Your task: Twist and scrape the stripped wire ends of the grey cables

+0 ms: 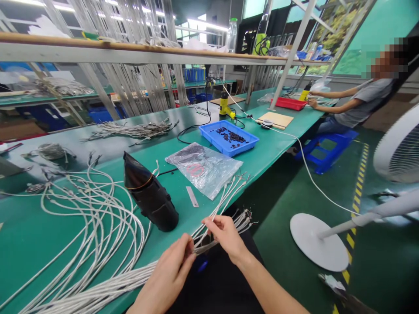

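Note:
A bundle of white cables point(131, 279) runs along the front edge of the green table, with stripped wire ends fanning out to the right. My left hand point(175, 268) is closed around the bundle near that edge. Just to its right, my right hand point(225, 235) pinches a few of the cables between thumb and fingers, close to their ends. Beyond my hands stands a black heat gun point(150, 196), nozzle up and tilted left. More white cables point(98, 213) lie in loose loops on the left.
A clear plastic bag point(206, 168), a small ruler-like strip point(192, 196) and a blue tray point(229, 137) of small black pieces lie ahead. Farther back are a yellow heat gun point(225, 107) and a red tray point(290, 104). A co-worker point(366, 96) sits at right, behind a fan point(319, 242).

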Motion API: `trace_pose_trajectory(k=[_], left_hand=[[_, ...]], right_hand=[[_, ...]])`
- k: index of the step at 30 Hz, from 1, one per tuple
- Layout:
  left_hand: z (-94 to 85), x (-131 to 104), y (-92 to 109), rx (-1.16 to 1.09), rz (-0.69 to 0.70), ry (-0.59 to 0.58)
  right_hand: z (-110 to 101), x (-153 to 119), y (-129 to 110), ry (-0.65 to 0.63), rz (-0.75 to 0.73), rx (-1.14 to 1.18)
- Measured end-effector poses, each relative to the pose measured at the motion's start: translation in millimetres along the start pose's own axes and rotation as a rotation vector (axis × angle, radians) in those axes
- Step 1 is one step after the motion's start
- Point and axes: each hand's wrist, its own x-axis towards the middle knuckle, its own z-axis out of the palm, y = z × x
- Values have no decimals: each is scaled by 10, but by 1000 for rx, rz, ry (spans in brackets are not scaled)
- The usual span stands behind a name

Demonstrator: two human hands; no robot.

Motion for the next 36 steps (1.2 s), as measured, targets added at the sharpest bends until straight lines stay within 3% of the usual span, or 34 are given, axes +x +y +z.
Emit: trace_pose_trajectory(k=[3,7,10,13,19,21,25,30,36], left_hand=[[-34,-113,-16,-74,-57,-9],[-119,-173,-31,-90,-69,-37],[-158,-147,27,-101,-37,-115],[-103,-41,194,-210,-12,-104],[138,316,742,-665,109,-66],[199,394,847,-802,74,-32],[257,412,850,-865,-33,92],[236,342,770,-993,-95,14],[172,332,807,-1014,-23,29]], right_hand=[[-196,122,-124,127,-36,128],[-616,220,-418,311,-157,218],[-754,157,-604,345,-220,211],[-662,9,-671,285,-249,145],[-375,-232,-656,104,-274,-42],[-352,-253,-658,75,-270,-49],[-388,-233,-653,60,-214,19],[-403,-221,-672,17,-208,36],[-312,-219,-673,-162,-160,135]])
